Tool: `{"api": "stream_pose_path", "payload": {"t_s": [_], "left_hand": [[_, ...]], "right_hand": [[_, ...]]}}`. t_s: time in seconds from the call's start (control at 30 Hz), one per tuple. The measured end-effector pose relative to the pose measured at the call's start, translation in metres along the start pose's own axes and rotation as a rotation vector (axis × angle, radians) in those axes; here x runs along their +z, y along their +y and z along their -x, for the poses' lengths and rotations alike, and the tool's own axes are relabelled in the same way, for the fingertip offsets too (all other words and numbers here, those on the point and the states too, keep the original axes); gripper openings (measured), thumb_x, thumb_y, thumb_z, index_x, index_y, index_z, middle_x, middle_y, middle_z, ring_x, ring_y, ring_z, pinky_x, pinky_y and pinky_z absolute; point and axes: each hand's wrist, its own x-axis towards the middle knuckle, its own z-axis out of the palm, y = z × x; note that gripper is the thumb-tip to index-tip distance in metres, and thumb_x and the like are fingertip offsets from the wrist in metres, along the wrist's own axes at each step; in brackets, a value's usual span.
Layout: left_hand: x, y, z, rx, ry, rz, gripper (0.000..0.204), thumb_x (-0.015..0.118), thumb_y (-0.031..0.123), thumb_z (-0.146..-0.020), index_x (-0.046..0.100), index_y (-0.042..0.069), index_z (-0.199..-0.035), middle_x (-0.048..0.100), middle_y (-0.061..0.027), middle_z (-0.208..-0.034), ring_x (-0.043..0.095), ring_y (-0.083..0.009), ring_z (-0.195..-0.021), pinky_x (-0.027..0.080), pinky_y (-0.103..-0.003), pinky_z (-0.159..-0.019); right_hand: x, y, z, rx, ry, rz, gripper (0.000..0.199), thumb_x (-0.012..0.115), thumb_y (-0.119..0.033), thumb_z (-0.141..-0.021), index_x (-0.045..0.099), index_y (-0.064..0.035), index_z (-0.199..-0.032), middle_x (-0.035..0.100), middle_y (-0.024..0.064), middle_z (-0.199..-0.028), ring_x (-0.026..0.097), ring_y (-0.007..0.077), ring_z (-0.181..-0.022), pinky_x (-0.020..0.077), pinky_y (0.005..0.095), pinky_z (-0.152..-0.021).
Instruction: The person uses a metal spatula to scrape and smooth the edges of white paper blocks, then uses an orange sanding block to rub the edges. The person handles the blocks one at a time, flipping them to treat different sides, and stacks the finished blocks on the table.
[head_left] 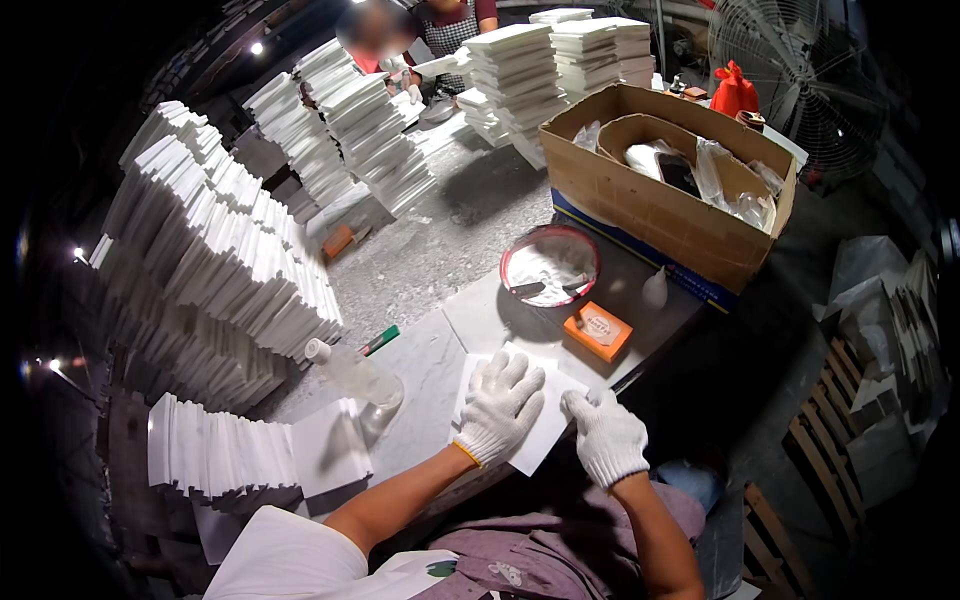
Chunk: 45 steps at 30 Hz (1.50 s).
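A thin white square tile (543, 445) lies on the grey worktable in front of me. My left hand (500, 408), in a white knitted glove with a yellow cuff edge, rests flat on it with the fingers stretched out. At the tile's right edge is my right hand (608, 435), gloved too, with its fingers curled in. What those fingers hold, if anything, is hidden. Just beyond stands an orange box (598, 331), close to a red-rimmed bowl (505, 268) of white material with dark-handled tools in it. A clear bottle (352, 373) and a green bar-shaped object (381, 340) sit to the left.
Tall tile stacks (200, 250) line the left, with more stacks (510, 85) at the back. Tiles stand in a row (225, 445) at the near left. A large cardboard box (660, 215) and a small white bottle (655, 289) occupy the right. People (450, 40) work across the table.
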Motion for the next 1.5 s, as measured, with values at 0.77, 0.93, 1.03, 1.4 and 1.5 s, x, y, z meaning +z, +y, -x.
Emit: {"api": "stream_pose_path", "payload": {"t_s": [0.77, 0.93, 1.03, 1.4, 1.5], "left_hand": [[0.013, -0.008, 0.007, 0.017, 0.058, -0.019, 0.026, 0.063, 0.016, -0.085, 0.065, 0.005, -0.108, 0.058, -0.0155, -0.111, 0.052, -0.0368, -0.107, 0.041, -0.047, -0.093], [0.012, -0.008, 0.003, -0.001, 0.008, -0.004, 0.027, 0.065, 0.016, -0.084, 0.066, 0.006, -0.109, 0.059, -0.0163, -0.116, 0.051, -0.0376, -0.111, 0.041, -0.047, -0.095], [0.015, -0.010, 0.004, 0.003, 0.026, -0.006, 0.028, 0.066, 0.017, -0.084, 0.066, 0.006, -0.110, 0.059, -0.0166, -0.117, 0.051, -0.0379, -0.114, 0.041, -0.046, -0.097], [0.020, -0.013, 0.008, 0.000, 0.050, -0.026, 0.031, 0.067, 0.018, -0.084, 0.067, 0.007, -0.113, 0.059, -0.0163, -0.121, 0.050, -0.0387, -0.118, 0.040, -0.048, -0.100], [0.010, -0.010, 0.004, -0.013, -0.030, 0.026, 0.030, 0.066, 0.018, -0.084, 0.067, 0.007, -0.112, 0.059, -0.0163, -0.121, 0.050, -0.0391, -0.117, 0.040, -0.047, -0.100]], "right_hand": [[0.000, -0.008, 0.015, 0.024, 0.002, 0.093, 0.029, 0.053, -0.011, -0.089, 0.062, -0.0237, -0.113, 0.060, 0.0112, -0.092, 0.066, 0.0304, -0.073, 0.0530, 0.0398, -0.054], [0.011, 0.002, 0.001, -0.026, 0.094, 0.038, 0.030, 0.053, -0.012, -0.088, 0.061, -0.0246, -0.114, 0.059, 0.0112, -0.093, 0.066, 0.0312, -0.073, 0.0538, 0.0408, -0.055], [0.013, 0.000, -0.002, 0.019, 0.092, 0.053, 0.029, 0.053, -0.012, -0.089, 0.061, -0.0245, -0.113, 0.058, 0.0115, -0.094, 0.066, 0.0309, -0.070, 0.0534, 0.0415, -0.056], [0.012, -0.001, -0.003, 0.015, 0.098, 0.060, 0.028, 0.053, -0.012, -0.089, 0.062, -0.0242, -0.112, 0.059, 0.0112, -0.093, 0.066, 0.0289, -0.070, 0.0537, 0.0406, -0.057], [0.000, -0.007, 0.012, 0.036, -0.019, 0.126, 0.026, 0.054, -0.011, -0.088, 0.062, -0.0243, -0.109, 0.058, 0.0118, -0.093, 0.066, 0.0285, -0.070, 0.0534, 0.0415, -0.054]]}}
